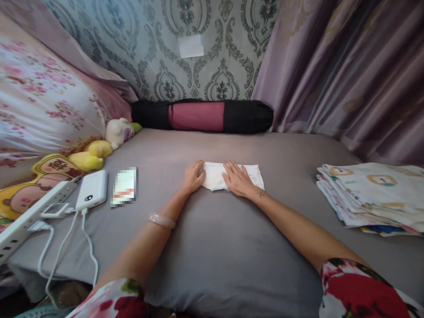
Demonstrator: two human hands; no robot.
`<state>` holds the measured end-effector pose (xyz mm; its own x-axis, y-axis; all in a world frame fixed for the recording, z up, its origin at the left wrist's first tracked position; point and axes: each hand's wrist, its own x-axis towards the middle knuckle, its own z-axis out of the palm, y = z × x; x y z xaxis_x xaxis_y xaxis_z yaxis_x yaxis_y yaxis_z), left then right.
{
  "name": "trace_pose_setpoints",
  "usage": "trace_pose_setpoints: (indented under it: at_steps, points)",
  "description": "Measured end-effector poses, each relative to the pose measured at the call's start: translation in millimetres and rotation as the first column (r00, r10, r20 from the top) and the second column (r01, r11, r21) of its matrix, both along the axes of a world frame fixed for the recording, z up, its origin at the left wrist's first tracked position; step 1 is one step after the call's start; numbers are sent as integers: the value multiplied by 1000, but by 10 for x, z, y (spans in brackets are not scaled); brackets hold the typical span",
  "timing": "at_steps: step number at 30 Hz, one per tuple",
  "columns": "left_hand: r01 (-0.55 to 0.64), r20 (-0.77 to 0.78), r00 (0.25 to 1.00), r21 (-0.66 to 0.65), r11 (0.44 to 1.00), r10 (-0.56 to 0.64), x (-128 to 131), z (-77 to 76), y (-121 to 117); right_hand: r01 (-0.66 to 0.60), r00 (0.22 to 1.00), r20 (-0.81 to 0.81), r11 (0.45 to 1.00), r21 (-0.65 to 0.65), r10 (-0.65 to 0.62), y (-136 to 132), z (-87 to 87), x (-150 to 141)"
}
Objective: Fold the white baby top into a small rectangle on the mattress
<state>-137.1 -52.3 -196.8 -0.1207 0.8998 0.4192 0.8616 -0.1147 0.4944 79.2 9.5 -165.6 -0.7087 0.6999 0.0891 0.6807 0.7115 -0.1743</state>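
Observation:
A small folded white cloth (215,176) with faint markings lies flat on the grey bed sheet (212,234). My right hand (236,179) rests palm down across the middle of the cloth, fingers spread. At the cloth's left edge is my left hand (194,177), its fingers stretched forward and its thumb out to the side, touching the edge. Part of the cloth is hidden under my right hand.
On the right lies a stack of folded printed cloths (377,194). A white power bank (92,190), a power strip (36,216) with cables, a blurred-out flat object (125,186) and plush toys (88,159) are on the left. A black-and-red bolster (198,115) borders the back.

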Motion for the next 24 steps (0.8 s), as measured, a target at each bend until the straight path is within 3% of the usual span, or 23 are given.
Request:
trace_pose_setpoints:
  at_steps: [5, 11, 18, 24]
  points:
    - [-32, 29, 999, -37, 999, 33, -2, 9, -5, 5, 1000, -14, 1000, 26, -5, 2, -62, -2]
    - [-74, 62, 995, -70, 995, 79, 7, 27, -18, 17, 999, 33, 1000, 14, -18, -4, 21, -47]
    - [-138, 126, 982, -43, 990, 142, -2, 7, -16, -38, 999, 24, 999, 35, 38, -112, 126, -344]
    - [-137, 144, 979, -37, 990, 141, -21, -14, -8, -35, 999, -2, 998, 47, 35, -149, 40, -517]
